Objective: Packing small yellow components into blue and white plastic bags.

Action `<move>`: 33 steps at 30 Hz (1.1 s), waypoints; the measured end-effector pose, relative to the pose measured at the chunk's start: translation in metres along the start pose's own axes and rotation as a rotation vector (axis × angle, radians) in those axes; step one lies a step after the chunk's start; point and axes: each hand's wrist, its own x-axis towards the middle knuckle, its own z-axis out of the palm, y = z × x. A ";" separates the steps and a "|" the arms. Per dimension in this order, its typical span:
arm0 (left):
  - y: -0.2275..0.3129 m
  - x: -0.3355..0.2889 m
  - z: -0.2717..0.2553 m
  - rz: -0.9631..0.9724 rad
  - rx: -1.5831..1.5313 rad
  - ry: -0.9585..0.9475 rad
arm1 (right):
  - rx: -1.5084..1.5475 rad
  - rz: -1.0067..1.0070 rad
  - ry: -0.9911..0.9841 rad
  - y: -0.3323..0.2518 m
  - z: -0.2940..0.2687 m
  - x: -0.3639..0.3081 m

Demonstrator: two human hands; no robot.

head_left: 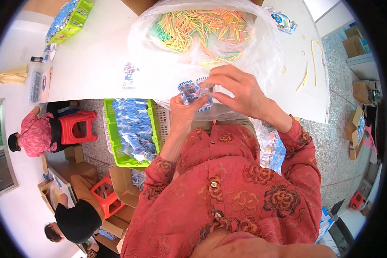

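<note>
Just over the near edge of the white table, my left hand (185, 112) is closed on small clear packets with blue-and-white striped edges (189, 91). My right hand (243, 91) comes in from the right, its thumb and forefinger at the upper right side of a packet. What lies between those fingertips is too small to make out beyond the clear film. Behind my hands, a large clear plastic bag (266, 51) lies spread out, with a heap of thin sticks (202, 28) in yellow, orange, pink and green.
A single packet (129, 76) lies on the table (99, 56) to the left. Beside my lap stands a green basket (109, 129) full of blue packets; another green basket (79, 23) is at the far left. Loose yellow sticks (304, 77) lie right. Co-workers (79, 219) sit at left.
</note>
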 end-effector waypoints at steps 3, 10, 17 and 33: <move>-0.004 0.000 -0.001 0.036 0.102 0.007 | -0.067 -0.087 -0.008 -0.004 0.004 -0.001; -0.012 -0.006 -0.009 0.064 0.152 0.044 | -0.027 -0.062 -0.251 -0.012 0.004 -0.004; -0.014 -0.016 -0.010 0.008 0.226 -0.150 | -0.093 -0.020 -0.257 -0.003 0.011 -0.008; -0.017 0.002 -0.019 0.077 0.005 -0.060 | 0.458 0.258 -0.169 0.016 0.011 0.028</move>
